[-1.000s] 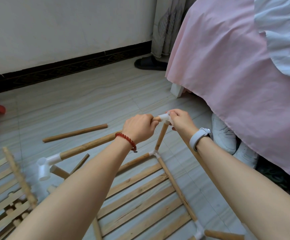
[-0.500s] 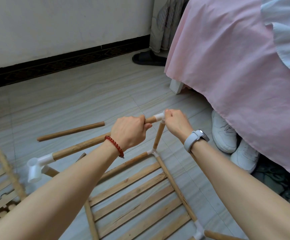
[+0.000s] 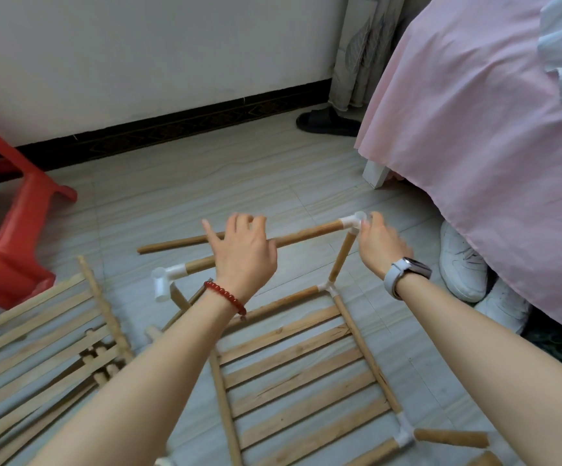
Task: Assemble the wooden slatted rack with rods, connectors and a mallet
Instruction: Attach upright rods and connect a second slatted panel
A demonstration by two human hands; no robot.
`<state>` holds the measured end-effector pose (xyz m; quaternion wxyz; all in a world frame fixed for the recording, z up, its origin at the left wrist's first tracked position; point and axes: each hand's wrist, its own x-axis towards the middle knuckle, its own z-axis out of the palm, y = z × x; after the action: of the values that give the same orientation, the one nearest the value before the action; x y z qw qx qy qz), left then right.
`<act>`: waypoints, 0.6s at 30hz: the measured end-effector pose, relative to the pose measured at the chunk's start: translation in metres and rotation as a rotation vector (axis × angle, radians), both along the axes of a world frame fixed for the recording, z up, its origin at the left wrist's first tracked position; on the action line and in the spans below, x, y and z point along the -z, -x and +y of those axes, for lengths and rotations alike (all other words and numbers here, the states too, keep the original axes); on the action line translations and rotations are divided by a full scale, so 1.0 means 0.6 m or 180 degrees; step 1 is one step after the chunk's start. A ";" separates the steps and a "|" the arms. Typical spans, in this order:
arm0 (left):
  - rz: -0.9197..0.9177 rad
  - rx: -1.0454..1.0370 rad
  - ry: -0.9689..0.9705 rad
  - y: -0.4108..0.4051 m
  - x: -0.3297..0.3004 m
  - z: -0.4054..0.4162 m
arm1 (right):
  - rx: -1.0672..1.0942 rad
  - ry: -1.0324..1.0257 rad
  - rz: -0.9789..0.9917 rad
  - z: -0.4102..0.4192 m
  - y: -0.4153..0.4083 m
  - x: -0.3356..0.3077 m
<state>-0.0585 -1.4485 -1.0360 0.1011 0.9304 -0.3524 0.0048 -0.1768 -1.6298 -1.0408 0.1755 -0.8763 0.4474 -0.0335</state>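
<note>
A slatted wooden panel (image 3: 293,364) lies flat on the floor. From its far right corner connector (image 3: 328,287) a short rod (image 3: 342,257) stands up to a white corner connector (image 3: 352,224). My right hand (image 3: 378,245) pinches that upper connector with its fingertips. A long top rod (image 3: 306,235) runs left from it to another white connector (image 3: 164,280), which hangs free. My left hand (image 3: 244,255) lies over the middle of this rod, fingers spread and lifted past it, not wrapped around. No mallet is in sight.
A second slatted panel (image 3: 37,351) lies at the left, under a red plastic stool (image 3: 7,237). A loose rod (image 3: 172,245) rests on the floor behind my left hand. A pink-draped bed (image 3: 474,146), white sneakers (image 3: 462,267) and a black slipper (image 3: 326,122) are at the right.
My left hand has slid left along the top rod and loosened its fingers. The right hand stays on the upper connector. The view has swung left, showing the red stool.
</note>
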 end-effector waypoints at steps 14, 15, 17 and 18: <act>0.2444 -0.1824 0.1535 -0.071 0.000 0.179 | 0.0311 0.0347 0.0364 0.064 -0.039 0.005; 0.2487 -0.1848 0.1636 -0.076 0.004 0.179 | 0.0264 0.0334 0.0363 0.061 -0.046 0.004; 0.2549 -0.1962 0.1930 -0.081 0.009 0.180 | 0.0115 0.0298 0.0323 0.052 -0.067 0.002; 0.2537 -0.2051 0.2069 -0.084 0.011 0.180 | 0.0023 0.0296 0.0280 0.047 -0.079 0.002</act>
<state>-0.0079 -1.3403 -1.0427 0.4978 0.8418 0.0316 -0.2063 -0.1295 -1.6016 -1.0422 0.1147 -0.8825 0.4559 -0.0164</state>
